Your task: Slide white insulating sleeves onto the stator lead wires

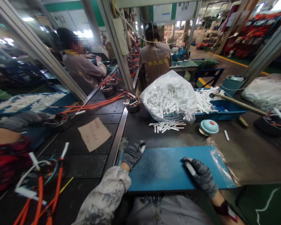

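Note:
My left hand [134,154], in a grey striped glove, rests at the left end of a blue mat [161,168]. Its fingers are loosely bent, a whitish patch shows at the thumb, and nothing is seen in it. Over the right half of the mat lies my right hand [201,175], gloved alike, with its fingers reaching forward and a pale thumb apart from them; I see no object held. Beyond the mat, short white tubes [167,126] lie loose before a clear plastic bag [170,97] full of such tubes. A round light-blue lidded container [209,127] stands at the mat's far right.
To the left runs a dark conveyor [89,165] with a cardboard note [94,134] and wound motor stators [132,103] with orange leads. A co-worker's gloved hand [25,120] touches another stator at far left. A blue tray [231,109] and a wooden-handled mallet [243,104] lie right.

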Demonstrator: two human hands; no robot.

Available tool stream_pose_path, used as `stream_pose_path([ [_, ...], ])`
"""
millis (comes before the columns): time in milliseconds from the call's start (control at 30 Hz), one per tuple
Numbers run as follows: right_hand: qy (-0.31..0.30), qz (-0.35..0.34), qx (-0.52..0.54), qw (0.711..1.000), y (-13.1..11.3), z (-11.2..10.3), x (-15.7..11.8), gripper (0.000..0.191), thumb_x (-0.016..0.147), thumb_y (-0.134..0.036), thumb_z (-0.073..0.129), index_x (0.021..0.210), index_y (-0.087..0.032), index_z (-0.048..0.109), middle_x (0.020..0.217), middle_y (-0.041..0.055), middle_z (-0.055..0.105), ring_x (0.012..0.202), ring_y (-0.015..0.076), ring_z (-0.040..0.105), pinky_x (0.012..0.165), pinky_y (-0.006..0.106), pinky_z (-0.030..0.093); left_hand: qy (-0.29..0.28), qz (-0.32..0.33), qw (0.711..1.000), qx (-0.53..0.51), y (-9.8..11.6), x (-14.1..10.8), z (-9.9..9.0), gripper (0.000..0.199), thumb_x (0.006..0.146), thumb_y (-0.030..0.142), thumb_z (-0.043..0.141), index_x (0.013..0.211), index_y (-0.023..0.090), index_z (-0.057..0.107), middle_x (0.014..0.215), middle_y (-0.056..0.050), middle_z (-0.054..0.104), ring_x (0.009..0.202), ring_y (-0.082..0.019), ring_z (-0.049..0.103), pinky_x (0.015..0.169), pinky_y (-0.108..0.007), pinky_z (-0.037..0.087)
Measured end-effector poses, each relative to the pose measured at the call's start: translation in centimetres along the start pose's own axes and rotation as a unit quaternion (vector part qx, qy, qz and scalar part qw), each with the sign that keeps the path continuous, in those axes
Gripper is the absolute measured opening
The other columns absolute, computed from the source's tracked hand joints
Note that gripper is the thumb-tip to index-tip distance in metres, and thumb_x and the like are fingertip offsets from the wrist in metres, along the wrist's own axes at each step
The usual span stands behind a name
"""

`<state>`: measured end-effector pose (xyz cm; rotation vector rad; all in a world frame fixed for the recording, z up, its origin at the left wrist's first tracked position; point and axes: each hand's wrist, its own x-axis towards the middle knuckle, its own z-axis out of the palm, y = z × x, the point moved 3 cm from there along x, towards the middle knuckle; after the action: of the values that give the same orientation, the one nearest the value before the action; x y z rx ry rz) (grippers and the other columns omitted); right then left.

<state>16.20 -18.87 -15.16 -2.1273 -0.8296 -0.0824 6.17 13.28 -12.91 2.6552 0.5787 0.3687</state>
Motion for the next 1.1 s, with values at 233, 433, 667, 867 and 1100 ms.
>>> stream_pose_path([
  [233, -0.008, 0.009, 0.016, 1.0, -0.2, -0.1, 0.2, 0.03, 0.092, -0.044, 0.055, 0.104, -0.025, 0.074, 0.1, 0.0055, 0.076, 0.091, 0.0221, 0.073, 0.087, 0.035, 0.06, 0.004, 0.011, 1.0, 0.0, -0.4, 0.1, 0.6, 0.024, 0.088, 0.03, 0.06, 0.108, 0.022, 0.072, 0.1, -0.006, 0.077, 0.09, -0.021, 0.073, 0.087, -0.033, 0.056],
  [433, -0.011, 0.02, 0.022, 0.999, -0.3, -0.1, 0.2, 0.031, 0.091, -0.046, 0.055, 0.103, -0.025, 0.074, 0.1, 0.0053, 0.076, 0.091, 0.0224, 0.073, 0.087, 0.035, 0.06, 0.013, 0.021, 1.0, -0.002, -0.8, 0.1, 0.8, 0.025, 0.088, 0.031, 0.059, 0.108, 0.022, 0.071, 0.104, -0.005, 0.076, 0.091, -0.02, 0.073, 0.091, -0.033, 0.055],
  [667, -0.017, 0.014, 0.016, 1.0, -0.3, -0.2, 0.2, 0.032, 0.092, -0.047, 0.053, 0.103, -0.025, 0.074, 0.1, 0.0053, 0.076, 0.091, 0.023, 0.073, 0.087, 0.036, 0.06, -0.007, 0.006, 1.0, -0.019, -0.4, 0.1, 0.6, 0.026, 0.09, 0.03, 0.057, 0.11, 0.022, 0.071, 0.107, -0.005, 0.075, 0.096, -0.02, 0.072, 0.095, -0.033, 0.054],
  [867, -0.009, 0.002, -0.013, 1.0, 0.0, -0.1, -0.1, 0.04, 0.092, -0.054, 0.052, 0.103, -0.023, 0.074, 0.1, 0.0069, 0.076, 0.089, 0.0239, 0.074, 0.087, 0.038, 0.06, -0.04, -0.016, 0.999, -0.02, 0.1, 0.0, 0.2, 0.025, 0.09, 0.028, 0.058, 0.111, 0.022, 0.071, 0.109, -0.005, 0.074, 0.097, -0.02, 0.072, 0.094, -0.033, 0.055],
  [1100, -0.019, -0.006, -0.019, 1.0, 1.0, 0.2, -0.5, 0.038, 0.092, -0.052, 0.053, 0.106, -0.023, 0.074, 0.102, 0.0061, 0.076, 0.092, 0.0235, 0.073, 0.09, 0.037, 0.058, -0.033, 0.003, 0.999, -0.001, 0.0, -0.1, 0.2, 0.027, 0.09, 0.03, 0.059, 0.113, 0.019, 0.07, 0.107, -0.008, 0.075, 0.096, -0.022, 0.072, 0.091, -0.035, 0.056],
])
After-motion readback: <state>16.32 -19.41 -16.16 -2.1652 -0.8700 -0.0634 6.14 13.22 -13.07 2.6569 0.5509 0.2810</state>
